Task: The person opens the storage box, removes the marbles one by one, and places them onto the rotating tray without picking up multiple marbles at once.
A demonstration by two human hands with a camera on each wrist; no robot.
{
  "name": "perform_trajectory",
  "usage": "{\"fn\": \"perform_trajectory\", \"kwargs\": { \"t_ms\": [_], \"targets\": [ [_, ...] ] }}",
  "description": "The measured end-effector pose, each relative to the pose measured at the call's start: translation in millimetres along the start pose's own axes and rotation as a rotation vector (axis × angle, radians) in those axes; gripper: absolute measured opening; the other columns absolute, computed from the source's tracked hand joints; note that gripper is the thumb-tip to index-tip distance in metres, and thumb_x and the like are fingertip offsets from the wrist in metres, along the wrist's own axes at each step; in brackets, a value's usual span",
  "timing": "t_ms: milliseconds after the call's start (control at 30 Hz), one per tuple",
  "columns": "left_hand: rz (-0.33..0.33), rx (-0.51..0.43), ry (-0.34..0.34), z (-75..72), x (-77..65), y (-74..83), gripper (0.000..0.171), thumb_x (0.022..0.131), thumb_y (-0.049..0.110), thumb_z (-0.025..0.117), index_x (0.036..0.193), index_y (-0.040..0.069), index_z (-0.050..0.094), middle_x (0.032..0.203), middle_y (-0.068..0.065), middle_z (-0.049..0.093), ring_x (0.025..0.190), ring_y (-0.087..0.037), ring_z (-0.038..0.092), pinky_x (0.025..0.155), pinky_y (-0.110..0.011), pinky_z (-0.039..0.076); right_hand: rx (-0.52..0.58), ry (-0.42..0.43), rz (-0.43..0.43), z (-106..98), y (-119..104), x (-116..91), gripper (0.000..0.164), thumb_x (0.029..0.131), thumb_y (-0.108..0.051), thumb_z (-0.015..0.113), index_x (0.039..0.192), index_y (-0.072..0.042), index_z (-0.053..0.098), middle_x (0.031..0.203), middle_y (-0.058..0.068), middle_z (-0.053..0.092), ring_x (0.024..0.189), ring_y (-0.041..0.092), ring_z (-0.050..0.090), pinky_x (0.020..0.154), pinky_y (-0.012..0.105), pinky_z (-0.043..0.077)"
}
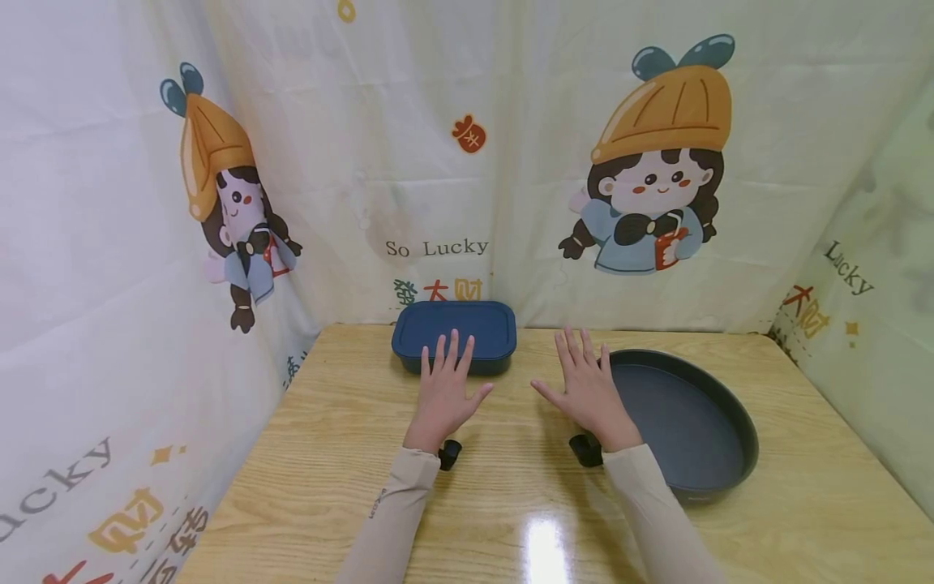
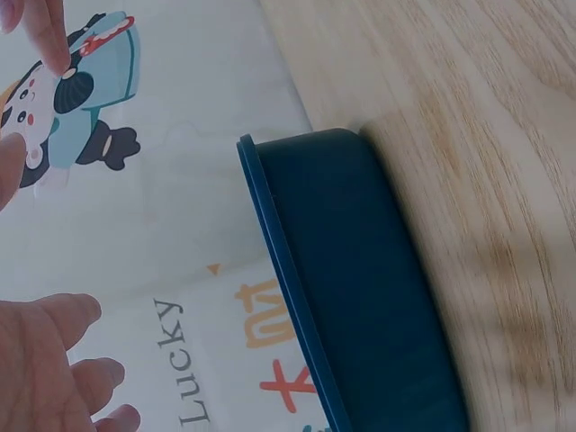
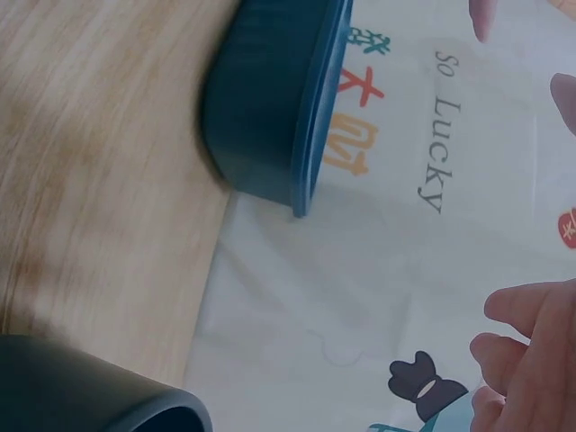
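My left hand (image 1: 445,399) is held out with its fingers spread, palm down, and grips nothing. In the head view its fingertips overlap a dark blue lidded rectangular container (image 1: 452,324) at the back of the table. To its right, my right hand (image 1: 589,391) is spread the same way and holds nothing. Just beside the right hand lies a round dark grey pan (image 1: 679,426), partly hidden behind the hand and forearm. The left wrist view shows the container's side (image 2: 351,270); the right wrist view has the container (image 3: 261,99) above and the pan's rim (image 3: 171,405) at the lower left.
The wooden table (image 1: 321,454) runs back to a printed curtain (image 1: 525,162) that hangs behind it and along both sides. A black strap device sits at the left wrist (image 1: 449,454) and another at the right wrist (image 1: 586,450).
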State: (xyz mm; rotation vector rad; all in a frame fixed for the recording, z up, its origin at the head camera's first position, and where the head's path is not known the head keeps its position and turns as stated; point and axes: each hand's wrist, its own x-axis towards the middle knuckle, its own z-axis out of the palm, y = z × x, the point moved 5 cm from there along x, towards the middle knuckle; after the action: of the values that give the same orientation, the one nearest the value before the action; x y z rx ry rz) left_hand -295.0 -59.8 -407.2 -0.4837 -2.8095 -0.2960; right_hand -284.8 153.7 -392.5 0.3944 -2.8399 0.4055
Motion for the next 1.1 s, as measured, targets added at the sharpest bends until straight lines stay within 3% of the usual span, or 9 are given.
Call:
{"fn": "perform_trajectory", "kwargs": {
  "t_ms": [267, 533, 967, 1100],
  "targets": [
    [0.001, -0.008, 0.004, -1.1, -1.0, -4.9, 0.080, 0.090, 0.057, 0.048, 0.152, 0.019, 0.015, 0.159, -0.013, 0.010, 0.147, -0.034, 0.006, 0.117, -0.057, 0.006, -0.020, 0.006, -0.015, -2, 0, 3, 0.093, 0.086, -0.057, 0.054, 0.152, -0.006, 0.012, 0.158, 0.016, 0.011, 0.146, 0.038, 0.005, 0.112, 0.065, 0.006],
    [0.001, 0.003, 0.029, 1.5, -1.3, -16.1, 0.081, 0.089, 0.056, 0.050, 0.152, 0.017, 0.017, 0.158, -0.014, 0.012, 0.146, -0.035, 0.010, 0.117, -0.058, 0.008, 0.026, 0.006, -0.038, 3, -4, 13, 0.093, 0.087, -0.056, 0.054, 0.152, -0.005, 0.011, 0.159, 0.015, 0.007, 0.147, 0.036, 0.000, 0.114, 0.063, 0.001],
    [0.031, 0.018, 0.064, 16.3, 9.9, -40.2, 0.083, 0.089, 0.050, 0.056, 0.152, 0.011, 0.018, 0.157, -0.017, 0.018, 0.145, -0.034, 0.017, 0.116, -0.057, 0.013, -0.001, 0.033, -0.132, 24, -22, 47, 0.091, 0.087, -0.056, 0.053, 0.151, -0.006, 0.014, 0.158, 0.013, 0.013, 0.147, 0.032, 0.007, 0.115, 0.060, 0.008],
    [0.042, 0.011, 0.105, 19.8, 16.7, -48.9, 0.082, 0.089, 0.048, 0.057, 0.151, 0.009, 0.021, 0.156, -0.018, 0.020, 0.144, -0.035, 0.018, 0.116, -0.056, 0.014, -0.009, 0.046, -0.161, 31, -26, 58, 0.091, 0.087, -0.058, 0.053, 0.152, -0.007, 0.015, 0.158, 0.013, 0.015, 0.147, 0.032, 0.010, 0.115, 0.060, 0.010]
  ]
}}
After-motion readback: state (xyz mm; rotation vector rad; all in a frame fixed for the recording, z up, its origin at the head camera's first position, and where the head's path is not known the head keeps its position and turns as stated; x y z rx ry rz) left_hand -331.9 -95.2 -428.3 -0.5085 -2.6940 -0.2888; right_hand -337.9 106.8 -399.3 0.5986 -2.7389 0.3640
